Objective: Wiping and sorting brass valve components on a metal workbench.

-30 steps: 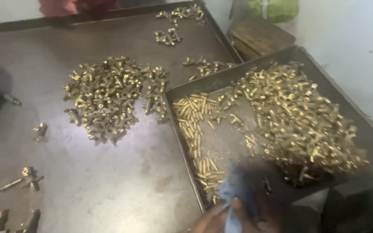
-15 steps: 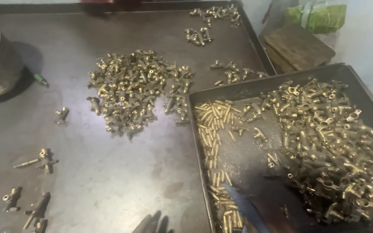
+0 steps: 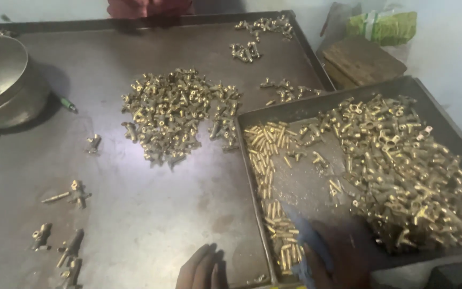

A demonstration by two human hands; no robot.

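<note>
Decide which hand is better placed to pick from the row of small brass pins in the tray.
Right hand, probably: it lies inside the tray beside the brass pins; the left hand rests outside on the table.

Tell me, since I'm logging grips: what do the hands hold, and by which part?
The right hand lies over a blue cloth in the tray; a real grip cannot be told. The left hand holds nothing visible.

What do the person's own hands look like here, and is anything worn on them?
Only the fingers of the left hand show at the bottom edge: bare, no glove, ring or sleeve visible. The right hand is in shadow and blurred, with a strip of blue cloth lying across its fingers. No wrists or sleeves are in view.
</note>
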